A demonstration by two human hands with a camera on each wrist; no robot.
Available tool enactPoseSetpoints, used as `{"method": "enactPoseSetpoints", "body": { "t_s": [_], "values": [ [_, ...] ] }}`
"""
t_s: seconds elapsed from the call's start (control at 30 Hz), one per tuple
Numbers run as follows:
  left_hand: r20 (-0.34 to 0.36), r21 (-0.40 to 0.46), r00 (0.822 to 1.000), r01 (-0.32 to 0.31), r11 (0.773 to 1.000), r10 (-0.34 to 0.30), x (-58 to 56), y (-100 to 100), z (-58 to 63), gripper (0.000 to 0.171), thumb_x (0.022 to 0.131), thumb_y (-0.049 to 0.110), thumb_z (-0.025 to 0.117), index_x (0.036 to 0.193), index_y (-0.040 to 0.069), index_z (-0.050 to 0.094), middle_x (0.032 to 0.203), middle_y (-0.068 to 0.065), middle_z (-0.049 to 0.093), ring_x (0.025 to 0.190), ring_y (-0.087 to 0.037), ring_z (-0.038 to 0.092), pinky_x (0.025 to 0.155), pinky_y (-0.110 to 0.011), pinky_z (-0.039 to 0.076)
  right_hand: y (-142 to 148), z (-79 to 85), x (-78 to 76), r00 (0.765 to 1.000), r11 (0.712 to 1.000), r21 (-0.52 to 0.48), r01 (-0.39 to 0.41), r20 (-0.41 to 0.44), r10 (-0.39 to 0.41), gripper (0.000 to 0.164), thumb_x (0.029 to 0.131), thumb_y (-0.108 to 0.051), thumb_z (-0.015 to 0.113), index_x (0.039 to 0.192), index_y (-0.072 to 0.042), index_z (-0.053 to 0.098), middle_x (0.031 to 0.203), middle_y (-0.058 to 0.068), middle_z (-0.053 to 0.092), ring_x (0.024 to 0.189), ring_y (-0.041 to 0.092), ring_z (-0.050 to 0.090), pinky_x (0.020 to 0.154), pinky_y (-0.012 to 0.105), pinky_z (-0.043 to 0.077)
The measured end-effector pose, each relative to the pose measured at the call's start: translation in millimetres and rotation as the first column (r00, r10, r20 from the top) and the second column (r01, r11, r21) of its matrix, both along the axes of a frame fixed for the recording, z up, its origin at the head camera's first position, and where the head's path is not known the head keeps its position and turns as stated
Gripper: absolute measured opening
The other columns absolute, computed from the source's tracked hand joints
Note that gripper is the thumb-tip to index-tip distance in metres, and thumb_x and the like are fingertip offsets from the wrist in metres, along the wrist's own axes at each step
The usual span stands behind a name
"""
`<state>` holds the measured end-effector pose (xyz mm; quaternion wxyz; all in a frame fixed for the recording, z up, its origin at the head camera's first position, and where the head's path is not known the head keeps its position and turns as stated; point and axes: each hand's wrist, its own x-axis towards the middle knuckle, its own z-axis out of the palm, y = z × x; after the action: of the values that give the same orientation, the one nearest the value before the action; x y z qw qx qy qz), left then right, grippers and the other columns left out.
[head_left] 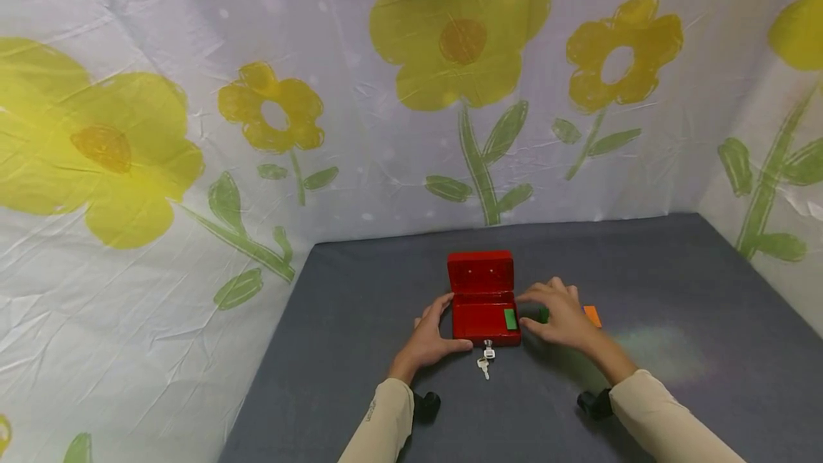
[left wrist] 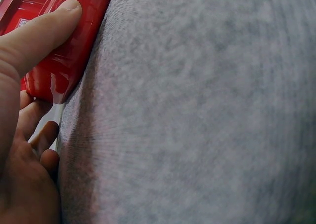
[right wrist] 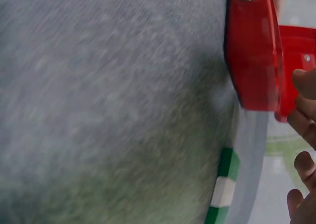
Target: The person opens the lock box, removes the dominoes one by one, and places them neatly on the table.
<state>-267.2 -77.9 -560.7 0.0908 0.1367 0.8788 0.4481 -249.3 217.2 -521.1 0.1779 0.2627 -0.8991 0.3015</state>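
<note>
A red metal cash box [head_left: 485, 334] stands on the table with its lid [head_left: 481, 274] raised. Inside it, at the right end, lies a small green piece [head_left: 511, 319]. Keys [head_left: 485, 363] hang from the lock on its front. My left hand [head_left: 432, 338] grips the box's front left corner, thumb [left wrist: 59, 23] on the front wall and fingers by the left side. Spread just off the box's right side, my right hand [head_left: 558, 313] holds nothing visible. A green-and-white block [right wrist: 223, 191] lies beyond it, partly hidden by that hand in the head view.
An orange piece [head_left: 592, 316] lies on the grey table [head_left: 360, 291] to the right of my right hand. Black wrist devices [head_left: 426, 406] stick out at both sleeves. A flowered cloth [head_left: 379, 163] hangs behind the table and along its sides.
</note>
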Motion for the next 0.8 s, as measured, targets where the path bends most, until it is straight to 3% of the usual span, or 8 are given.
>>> {"method": "enactPoseSetpoints", "body": {
  "t_s": [0.43,0.8],
  "values": [
    [-0.001,-0.007,1.0,0.008,1.0,-0.008,0.3,0.1,1.0,0.099,0.075,0.045,0.087,0.157,0.03,0.034,0.163,-0.003,0.04,0.143,-0.035,0.035,0.114,-0.065,0.033,-22.0,11.7,-5.1,0.996,0.981,0.192,-0.018,0.093,0.0,0.033,0.079,-0.021,0.086,0.109,-0.012,0.078,0.109,0.001,0.072,0.086,0.013,0.037,0.074,0.036,0.019],
    [0.001,-0.007,1.0,-0.004,1.0,0.004,0.2,0.8,0.7,0.099,0.075,0.045,0.088,0.156,0.031,0.034,0.163,-0.003,0.04,0.142,-0.034,0.035,0.113,-0.065,0.033,-34.1,20.9,-11.7,0.995,0.926,0.378,0.001,0.087,-0.037,0.029,0.075,-0.022,0.087,0.101,-0.012,0.078,0.096,0.0,0.07,0.085,0.017,0.04,0.073,0.037,0.022]
  ]
}}
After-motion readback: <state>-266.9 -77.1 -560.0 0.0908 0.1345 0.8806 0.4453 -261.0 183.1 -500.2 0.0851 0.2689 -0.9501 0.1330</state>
